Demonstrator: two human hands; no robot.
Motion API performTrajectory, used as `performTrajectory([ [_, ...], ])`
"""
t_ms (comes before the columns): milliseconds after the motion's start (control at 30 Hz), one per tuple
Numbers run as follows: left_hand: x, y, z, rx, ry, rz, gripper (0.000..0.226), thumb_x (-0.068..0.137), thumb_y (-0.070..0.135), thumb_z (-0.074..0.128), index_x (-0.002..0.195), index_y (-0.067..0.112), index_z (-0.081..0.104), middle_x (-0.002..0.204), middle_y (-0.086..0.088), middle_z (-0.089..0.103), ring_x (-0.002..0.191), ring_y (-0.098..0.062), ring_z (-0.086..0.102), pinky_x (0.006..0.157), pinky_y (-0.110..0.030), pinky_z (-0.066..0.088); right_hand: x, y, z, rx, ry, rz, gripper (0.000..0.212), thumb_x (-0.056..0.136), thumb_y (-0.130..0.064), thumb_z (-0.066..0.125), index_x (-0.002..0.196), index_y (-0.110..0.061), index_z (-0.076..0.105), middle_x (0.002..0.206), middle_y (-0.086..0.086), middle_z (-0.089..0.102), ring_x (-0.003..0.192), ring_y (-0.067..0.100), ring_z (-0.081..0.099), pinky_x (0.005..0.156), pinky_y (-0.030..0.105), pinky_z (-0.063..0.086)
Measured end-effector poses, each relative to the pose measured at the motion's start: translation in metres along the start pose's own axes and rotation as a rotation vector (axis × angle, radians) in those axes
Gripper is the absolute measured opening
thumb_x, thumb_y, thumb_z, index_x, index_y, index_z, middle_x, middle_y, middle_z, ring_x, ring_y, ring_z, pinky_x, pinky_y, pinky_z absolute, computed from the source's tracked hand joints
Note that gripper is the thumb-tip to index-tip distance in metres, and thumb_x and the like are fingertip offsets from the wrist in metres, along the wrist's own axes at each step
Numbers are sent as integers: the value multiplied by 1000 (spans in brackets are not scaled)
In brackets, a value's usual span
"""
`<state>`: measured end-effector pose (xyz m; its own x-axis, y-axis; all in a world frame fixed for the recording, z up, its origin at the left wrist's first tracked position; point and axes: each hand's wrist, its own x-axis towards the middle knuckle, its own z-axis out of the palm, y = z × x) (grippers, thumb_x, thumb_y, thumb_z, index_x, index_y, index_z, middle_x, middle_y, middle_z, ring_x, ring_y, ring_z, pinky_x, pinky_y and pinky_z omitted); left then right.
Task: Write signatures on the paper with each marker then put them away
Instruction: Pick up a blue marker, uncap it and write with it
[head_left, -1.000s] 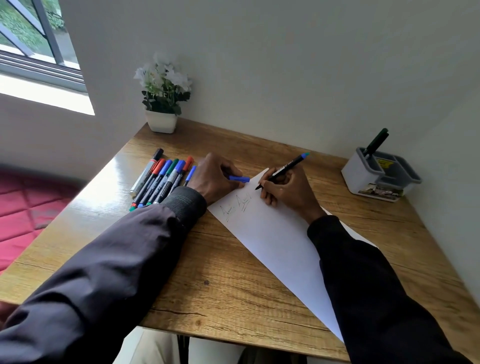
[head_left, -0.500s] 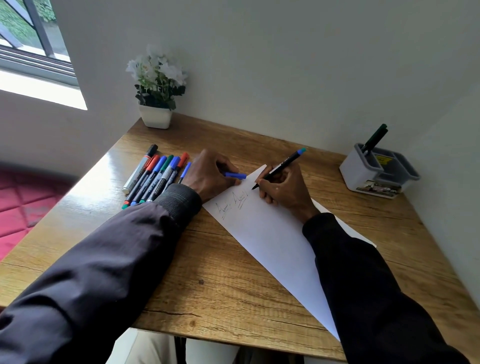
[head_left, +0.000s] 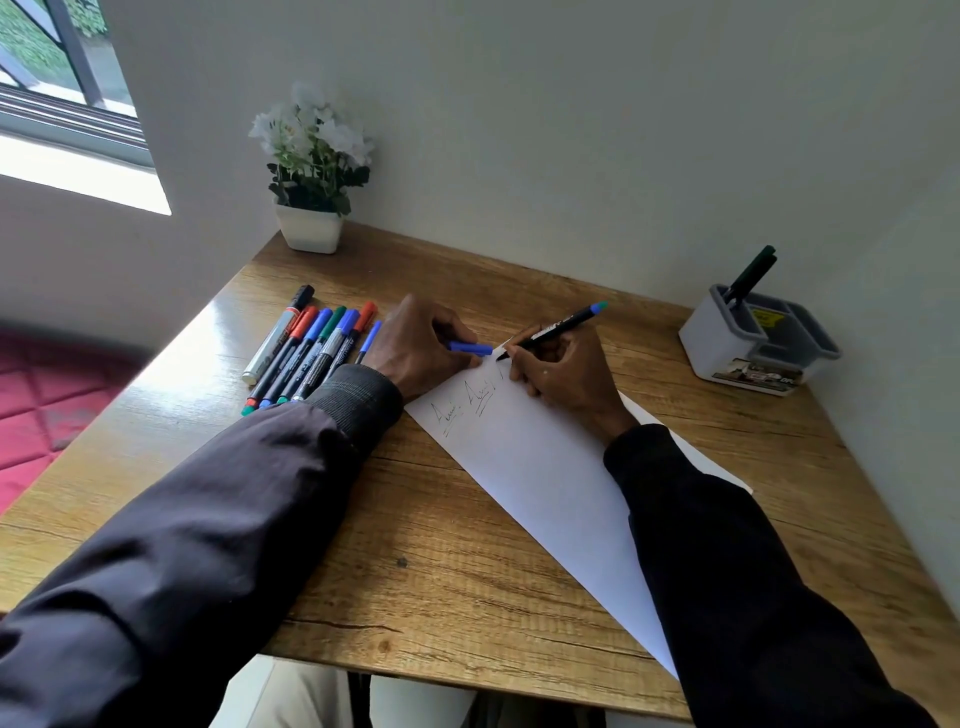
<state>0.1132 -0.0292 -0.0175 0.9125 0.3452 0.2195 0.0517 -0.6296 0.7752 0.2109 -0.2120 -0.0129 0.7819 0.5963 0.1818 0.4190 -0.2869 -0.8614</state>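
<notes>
Closest to me, my two dark sleeves run out over the wooden table (head_left: 441, 571), the left sleeve (head_left: 208, 519) across bare wood and the right sleeve (head_left: 727, 571) lying over the white paper (head_left: 545, 467). The sheet sits at a slant, its long side running from the near right edge up toward the middle of the table. Near its far end are two scribbled signatures (head_left: 467, 408), side by side, with a short fresh stroke just right of them.

My right hand (head_left: 566, 374) rests on the paper and grips a black marker with a blue-green end (head_left: 556, 328), fingers curled round the barrel. The tip points down at the sheet's far corner; I cannot tell whether it touches. My left hand (head_left: 415, 348) sits at the sheet's left edge, pinching a blue cap (head_left: 470, 348) that points toward the marker's tip.

Just left of that hand lies a row of capped markers (head_left: 311, 348), close together, with red, blue, green and black caps. Far right, near the wall, stands a grey and white desk organizer (head_left: 727, 348) with a dark marker (head_left: 753, 273) leaning in one compartment. In the far left corner is a white pot of white flowers (head_left: 310, 228), and beyond it a window (head_left: 52, 78).
</notes>
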Motion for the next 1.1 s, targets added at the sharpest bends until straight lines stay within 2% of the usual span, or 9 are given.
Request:
performTrajectory([
  [67,0,1,0,0,7,-6,12,82,19,82,91,13,77,90,4,74,77,-3,69,58,-9,52,0,0,-1,-10,1,1,9,94,-9,70,92,0,71,70,9,71,49,7,62,47,15,46],
  [167,0,0,0,6,12,-17,14,82,20,83,93,14,77,87,7,72,76,-1,67,55,-7,50,0,0,-1,-53,31,-10,15,90,-6,69,76,-2,68,62,11,67,46,12,60,49,22,47],
  [233,0,0,1,6,13,-19,14,82,20,83,93,14,77,87,9,71,75,-1,67,54,-6,49,0,0,-1,-66,51,1,18,89,-4,69,71,-6,65,59,8,65,43,8,59,48,20,47],
  [500,0,1,0,3,1,-11,13,84,19,81,93,12,76,88,7,71,74,-1,66,53,-3,48,0,7,-1,-30,31,14,15,87,-11,72,90,2,66,71,10,69,52,8,63,55,22,51],
  [633,0,0,0,7,-1,-7,13,84,19,80,94,11,76,91,5,71,76,-1,67,54,-5,50,0,6,0,-45,26,-16,9,88,-10,73,80,-7,68,68,7,69,54,10,64,56,23,52],
  [733,1,0,0,13,2,-3,14,84,19,81,95,11,77,91,5,71,76,-2,66,54,-6,49,1,7,-1,-10,65,-16,15,83,-18,72,84,-3,69,69,6,69,56,11,65,57,26,52],
  [833,1,-1,1,10,2,-8,14,84,20,81,95,12,76,92,4,72,77,-3,67,55,-8,50,0,6,-2,-11,64,-26,15,83,-13,70,79,1,67,63,9,67,50,13,61,54,29,50],
  [967,1,-2,1,13,-6,3,15,85,20,80,96,12,76,94,3,73,77,-3,68,57,-9,51,0,6,-2,-46,52,-19,11,87,-3,70,79,3,67,62,10,66,46,10,60,51,22,49],
  [1100,1,-1,0,13,8,14,15,84,19,80,96,11,77,93,2,73,77,-4,68,59,-11,53,-1,5,-2,-41,54,-19,11,88,-3,69,80,4,66,63,10,65,47,9,60,51,19,48],
])
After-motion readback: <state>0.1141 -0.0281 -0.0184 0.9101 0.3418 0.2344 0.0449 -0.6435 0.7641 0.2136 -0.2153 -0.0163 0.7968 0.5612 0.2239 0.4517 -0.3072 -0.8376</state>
